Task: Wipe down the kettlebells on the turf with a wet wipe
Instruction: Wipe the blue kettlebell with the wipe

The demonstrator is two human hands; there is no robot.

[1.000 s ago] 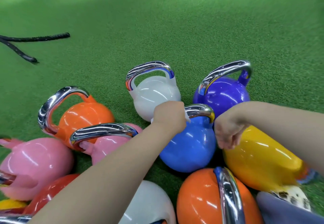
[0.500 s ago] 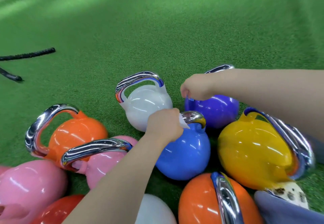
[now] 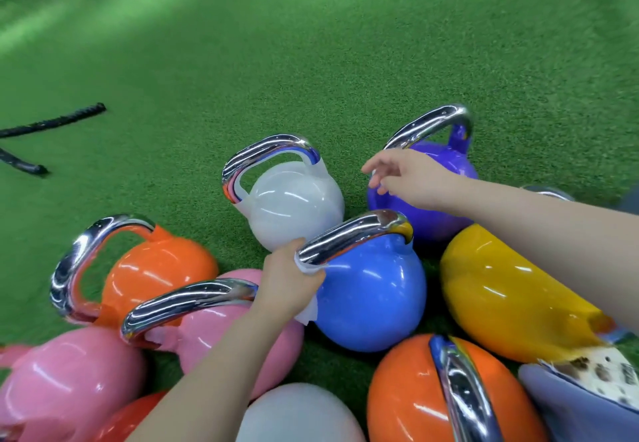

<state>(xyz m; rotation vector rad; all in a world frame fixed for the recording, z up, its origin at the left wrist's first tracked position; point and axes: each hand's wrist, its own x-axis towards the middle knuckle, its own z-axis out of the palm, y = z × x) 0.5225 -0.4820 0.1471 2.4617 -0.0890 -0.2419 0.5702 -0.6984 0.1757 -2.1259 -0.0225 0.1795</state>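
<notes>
Your left hand [image 3: 288, 284] gripped the wet wipe [image 3: 308, 313] around the near end of the blue kettlebell's [image 3: 371, 298] chrome handle, the bell standing on the turf [image 3: 311, 61] among the others. Your right hand [image 3: 408, 178] hovered with fingers spread loosely before the purple kettlebell [image 3: 446, 168], holding nothing. For full coverage, you were best advised to keep the wipe wrapped and slide it along the whole handle.

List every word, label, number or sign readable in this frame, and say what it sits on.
None can be read.
The white patch with dark marks at the bottom right, beside the yellow kettlebell: too blurred to tell whether it is print or a pattern.
The blue kettlebell, the white kettlebell and the purple kettlebell show only glare, no lettering.
</notes>
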